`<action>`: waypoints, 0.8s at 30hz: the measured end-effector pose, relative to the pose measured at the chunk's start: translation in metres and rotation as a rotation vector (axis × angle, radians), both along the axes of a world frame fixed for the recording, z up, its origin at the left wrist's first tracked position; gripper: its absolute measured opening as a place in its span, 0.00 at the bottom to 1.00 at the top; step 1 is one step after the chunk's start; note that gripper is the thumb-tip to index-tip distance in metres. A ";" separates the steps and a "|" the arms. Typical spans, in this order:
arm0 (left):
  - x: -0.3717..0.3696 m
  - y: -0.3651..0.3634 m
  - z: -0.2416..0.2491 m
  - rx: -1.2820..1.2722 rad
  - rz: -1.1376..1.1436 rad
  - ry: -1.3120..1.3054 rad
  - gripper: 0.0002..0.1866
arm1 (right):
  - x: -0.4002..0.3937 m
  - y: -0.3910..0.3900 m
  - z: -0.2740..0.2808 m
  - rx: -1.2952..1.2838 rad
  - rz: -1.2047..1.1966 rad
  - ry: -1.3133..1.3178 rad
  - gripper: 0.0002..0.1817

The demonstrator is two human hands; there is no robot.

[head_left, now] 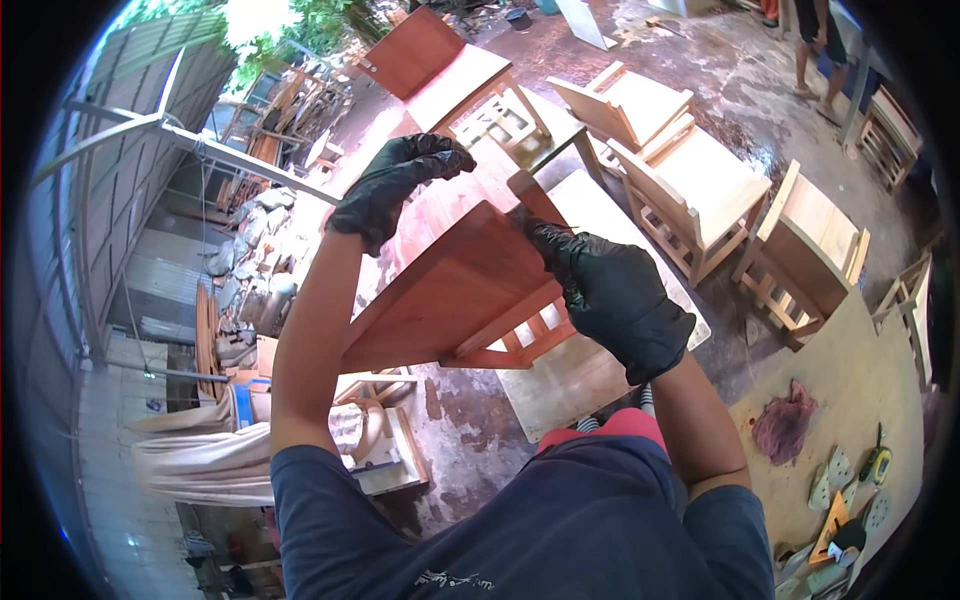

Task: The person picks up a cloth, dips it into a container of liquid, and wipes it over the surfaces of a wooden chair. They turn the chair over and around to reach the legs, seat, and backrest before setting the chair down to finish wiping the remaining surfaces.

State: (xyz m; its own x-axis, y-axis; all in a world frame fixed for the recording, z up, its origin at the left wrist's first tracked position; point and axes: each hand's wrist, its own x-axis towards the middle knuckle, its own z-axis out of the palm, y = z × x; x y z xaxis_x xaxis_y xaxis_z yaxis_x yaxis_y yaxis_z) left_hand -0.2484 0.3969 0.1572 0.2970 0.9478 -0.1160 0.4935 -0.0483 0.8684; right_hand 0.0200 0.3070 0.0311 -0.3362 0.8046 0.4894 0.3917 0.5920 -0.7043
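A wooden chair [460, 290] with a wet-looking reddish-brown finish stands tilted in front of me, its broad panel facing up toward me. My left hand [395, 185], in a black glove, is raised beyond the panel's far edge. Its fingers are stretched and slightly bent, with nothing visible in them. My right hand [615, 295], also black-gloved, is closed at the panel's right corner, fingertips against the wood. Whatever it may hold is hidden by the glove. Beneath the chair lies a pale board [550, 395].
Another reddish chair [420, 60] stands farther off. Several unfinished chairs [695, 185] line the right side. A plywood table [850, 370] carries a reddish rag [785, 422] and a tape measure [877, 465]. A person [825, 50] stands at the far right. Draped cloth [215, 455] hangs at left.
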 end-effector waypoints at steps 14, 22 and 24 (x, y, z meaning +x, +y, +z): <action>-0.016 -0.123 -0.042 0.651 0.294 0.213 0.16 | -0.044 0.013 0.012 -0.087 -0.008 -0.175 0.19; -0.024 -0.125 -0.047 0.753 0.324 0.236 0.18 | -0.040 -0.013 0.013 0.261 -0.095 -0.274 0.25; -0.025 -0.130 -0.045 0.747 0.315 0.249 0.17 | -0.042 -0.007 0.016 0.342 -0.139 -0.396 0.22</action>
State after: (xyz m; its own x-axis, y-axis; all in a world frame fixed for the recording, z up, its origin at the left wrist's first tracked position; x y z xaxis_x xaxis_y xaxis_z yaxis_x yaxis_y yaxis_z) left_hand -0.2732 0.2665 0.1126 0.0554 0.8355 0.5466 0.7525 -0.3948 0.5271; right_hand -0.0221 0.3002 0.0471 -0.4500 0.6717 0.5885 0.6793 0.6852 -0.2627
